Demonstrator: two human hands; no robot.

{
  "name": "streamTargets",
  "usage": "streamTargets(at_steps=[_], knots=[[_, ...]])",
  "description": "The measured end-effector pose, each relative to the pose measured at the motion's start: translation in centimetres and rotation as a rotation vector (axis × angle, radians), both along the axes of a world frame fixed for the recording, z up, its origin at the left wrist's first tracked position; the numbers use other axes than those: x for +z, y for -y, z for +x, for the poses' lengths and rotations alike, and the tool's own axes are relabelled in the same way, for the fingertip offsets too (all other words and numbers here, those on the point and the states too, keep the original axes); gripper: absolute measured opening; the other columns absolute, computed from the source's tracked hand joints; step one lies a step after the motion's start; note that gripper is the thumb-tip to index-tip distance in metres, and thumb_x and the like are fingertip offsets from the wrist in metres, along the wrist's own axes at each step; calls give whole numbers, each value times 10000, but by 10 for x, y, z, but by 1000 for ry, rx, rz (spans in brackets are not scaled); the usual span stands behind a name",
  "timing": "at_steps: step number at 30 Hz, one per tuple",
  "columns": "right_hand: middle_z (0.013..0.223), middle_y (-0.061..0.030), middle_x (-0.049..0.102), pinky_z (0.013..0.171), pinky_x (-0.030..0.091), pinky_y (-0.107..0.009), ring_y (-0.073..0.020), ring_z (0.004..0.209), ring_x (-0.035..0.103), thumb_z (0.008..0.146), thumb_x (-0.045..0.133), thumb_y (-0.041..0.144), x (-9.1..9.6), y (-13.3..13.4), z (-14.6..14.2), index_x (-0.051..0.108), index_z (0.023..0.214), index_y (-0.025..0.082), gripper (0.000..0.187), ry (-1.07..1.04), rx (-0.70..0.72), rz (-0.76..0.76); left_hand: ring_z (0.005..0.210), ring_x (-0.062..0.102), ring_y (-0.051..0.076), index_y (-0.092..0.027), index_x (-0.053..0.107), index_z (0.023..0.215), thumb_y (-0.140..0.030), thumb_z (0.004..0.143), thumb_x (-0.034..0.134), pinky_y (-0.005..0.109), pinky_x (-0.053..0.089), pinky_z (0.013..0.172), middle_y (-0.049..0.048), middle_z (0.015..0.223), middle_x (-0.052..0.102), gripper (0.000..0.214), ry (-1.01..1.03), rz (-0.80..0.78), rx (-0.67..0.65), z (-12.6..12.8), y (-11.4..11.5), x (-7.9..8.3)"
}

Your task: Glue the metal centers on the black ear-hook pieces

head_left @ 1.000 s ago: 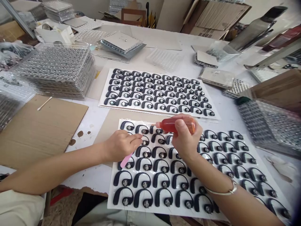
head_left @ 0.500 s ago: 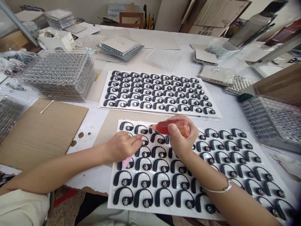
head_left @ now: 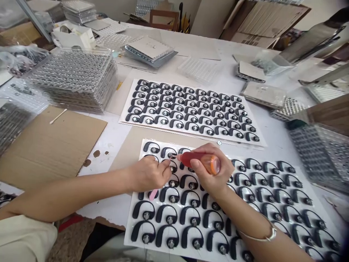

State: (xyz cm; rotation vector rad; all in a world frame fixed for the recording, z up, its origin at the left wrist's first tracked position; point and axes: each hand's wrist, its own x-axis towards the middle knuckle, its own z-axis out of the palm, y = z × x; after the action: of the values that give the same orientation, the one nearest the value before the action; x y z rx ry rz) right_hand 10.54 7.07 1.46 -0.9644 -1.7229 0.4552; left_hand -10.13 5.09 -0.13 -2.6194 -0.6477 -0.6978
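Note:
My right hand (head_left: 215,167) is wrapped round a small squeeze bottle (head_left: 192,159) of red liquid with an orange base. The bottle lies tilted, its thin nozzle pointing left at a round silver piece on a black curved part (head_left: 168,152) in the top row of the near white sheet (head_left: 256,229). My left hand (head_left: 152,173) is closed, its fingertips close to that same piece. A flat pink strip (head_left: 153,194) sticks out beneath the left palm; its other end is hidden. Rows of similar black curved parts with silver pieces cover the sheet, some hidden under my hands.
A second sheet (head_left: 152,125) of black parts lies beyond. Stacked clear trays (head_left: 73,72) stand at the left, behind brown cardboard (head_left: 51,145) with a cotton swab (head_left: 58,116). More clear trays (head_left: 313,153) are at the right. A small metal disc (head_left: 219,142) lies between the sheets.
The view has shifted a little. The bottle's nozzle has come down closer to the silver piece in the top row, and its orange base now faces me more.

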Motion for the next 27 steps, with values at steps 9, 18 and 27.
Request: streamTargets(at_steps=[9,18,27], knots=[[694,2,611,516,464,-278,-138,581,569,755,701,287,1,-1,-3,598,861,209,167,60,-8,20,488,578,129,-82,607,811,-54,853,537,255,461,404,157,938,715,87,-25,14,7,0,0,-3],[699,-20,618,516,466,-303,-154,584,565,760,701,347,1,1,-3,604,849,211,189,76,-23,4,473,574,130,-83,622,792,-41,832,537,251,460,402,153,906,721,103,7,7,2,0,0,-4],[691,-5,594,508,458,-277,-132,573,546,770,697,306,1,-1,-4,598,858,209,165,78,-7,52,469,564,122,-84,613,812,-52,847,539,251,461,400,144,910,722,88,3,13,-2,0,0,-5]])
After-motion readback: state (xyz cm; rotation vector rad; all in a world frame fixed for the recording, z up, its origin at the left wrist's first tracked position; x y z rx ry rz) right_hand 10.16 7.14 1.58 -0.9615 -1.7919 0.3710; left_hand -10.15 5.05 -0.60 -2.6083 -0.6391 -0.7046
